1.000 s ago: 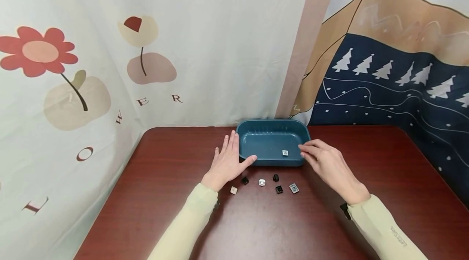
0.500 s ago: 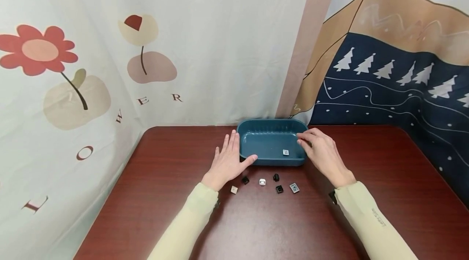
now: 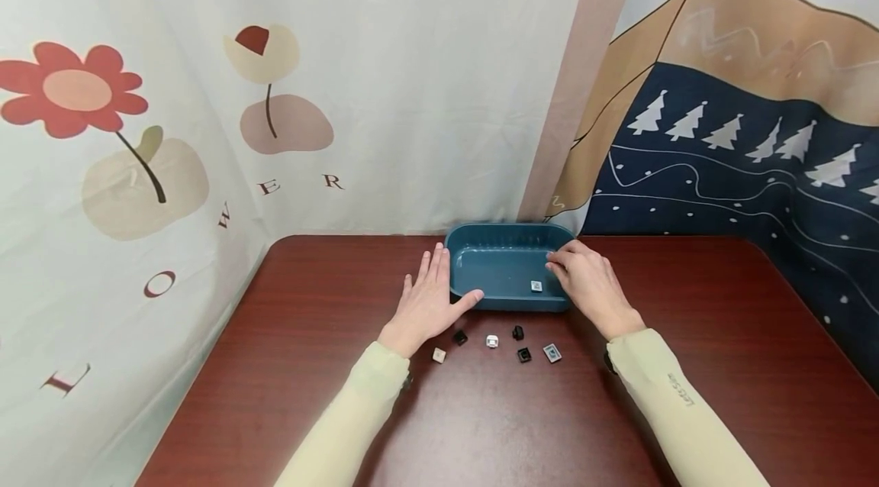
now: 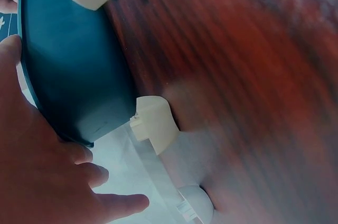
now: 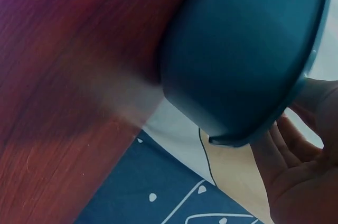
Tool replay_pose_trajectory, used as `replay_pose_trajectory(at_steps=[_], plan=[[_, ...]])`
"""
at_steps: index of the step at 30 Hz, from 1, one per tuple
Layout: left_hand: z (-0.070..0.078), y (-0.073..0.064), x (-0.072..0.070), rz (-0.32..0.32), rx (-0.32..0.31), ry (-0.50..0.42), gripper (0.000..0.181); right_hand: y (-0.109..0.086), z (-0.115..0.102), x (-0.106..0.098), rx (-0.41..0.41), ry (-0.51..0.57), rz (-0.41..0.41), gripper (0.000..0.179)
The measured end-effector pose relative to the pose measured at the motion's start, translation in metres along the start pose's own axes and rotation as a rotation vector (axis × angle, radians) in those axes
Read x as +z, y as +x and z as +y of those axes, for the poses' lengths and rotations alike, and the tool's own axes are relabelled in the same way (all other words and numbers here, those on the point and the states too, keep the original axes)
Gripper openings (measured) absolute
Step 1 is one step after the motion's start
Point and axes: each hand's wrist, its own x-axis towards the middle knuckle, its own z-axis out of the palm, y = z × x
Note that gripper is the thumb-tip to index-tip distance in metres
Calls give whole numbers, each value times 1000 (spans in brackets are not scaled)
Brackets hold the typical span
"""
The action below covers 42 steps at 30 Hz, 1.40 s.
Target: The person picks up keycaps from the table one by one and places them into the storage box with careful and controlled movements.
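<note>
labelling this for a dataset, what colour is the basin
Dark teal blue, inside and out; the basin shows best in the head view.

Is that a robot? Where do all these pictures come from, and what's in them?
No robot! These are a person's own two hands. The wide picture comes from a camera worn on the head, looking down. The two close-up ones come from little cameras on the wrists.

On the table is a blue tray. In front of it lie six small pieces: three black pieces, a grey piece, a white piece and a cream piece. One more piece lies inside the tray.

The left hand rests at the tray's left end. The right hand, fingertips together, is at the other end; I can't see whether it holds anything.
</note>
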Motion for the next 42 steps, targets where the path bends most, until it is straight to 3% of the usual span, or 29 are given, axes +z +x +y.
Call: replay_pose_trajectory(at_steps=[9,19,29,42], plan=[[0,-1,0,-5,1,1,109,6,-3,6,36,-43,-138,17],[-1,1,2,0,12,8,109,11,-2,8,64,-60,-219,12],[-2,2,1,3,8,4,110,7,-5,3,24,-40,-158,23],[-2,2,2,5,10,10,109,-25,-23,-22,-47,-41,-41,46]])
